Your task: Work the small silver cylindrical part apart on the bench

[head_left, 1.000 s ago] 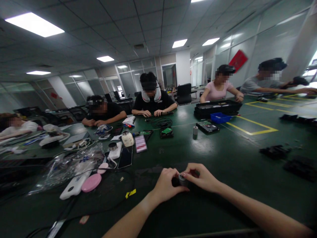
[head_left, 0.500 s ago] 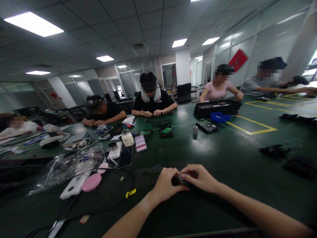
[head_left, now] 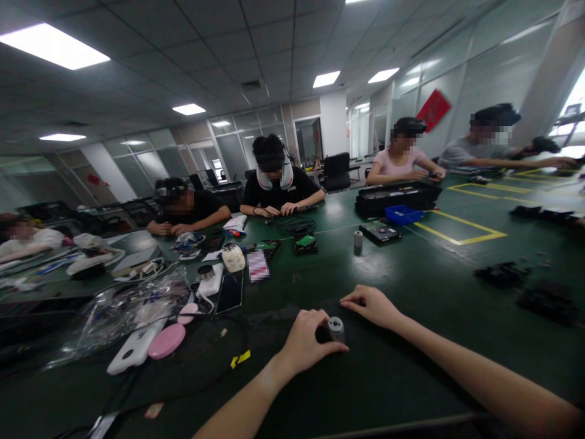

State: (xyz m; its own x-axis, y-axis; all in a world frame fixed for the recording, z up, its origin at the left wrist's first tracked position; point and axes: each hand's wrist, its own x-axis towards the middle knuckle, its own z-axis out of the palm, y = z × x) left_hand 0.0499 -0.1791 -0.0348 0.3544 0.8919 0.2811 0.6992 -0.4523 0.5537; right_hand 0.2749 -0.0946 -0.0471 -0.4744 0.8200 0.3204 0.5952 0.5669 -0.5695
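Observation:
A small grey metal cylinder point(head_left: 336, 329), which looks like a small motor, stands upright on the table with dark holes in its top face. My left hand point(head_left: 307, 338) curls around its left side, thumb in front and fingers behind, steadying it. My right hand point(head_left: 372, 306) is apart from the cylinder, behind it and to the right, low over the table. Its thumb and index finger are pinched together; whether something tiny sits between them I cannot make out. A second, similar cylinder point(head_left: 358, 238) stands farther back.
A hard drive point(head_left: 380, 232), blue tray point(head_left: 404, 214) and black case point(head_left: 397, 198) lie beyond. To the left are a phone point(head_left: 230, 291), a pink round lid point(head_left: 167, 341), a white power bank point(head_left: 132, 349), plastic bags and cables. Black parts point(head_left: 548, 302) lie right. Several people sit around the table.
My right hand has left the top of the motor and moved back and to the right, uncovering its top face. My left hand has stayed around the motor.

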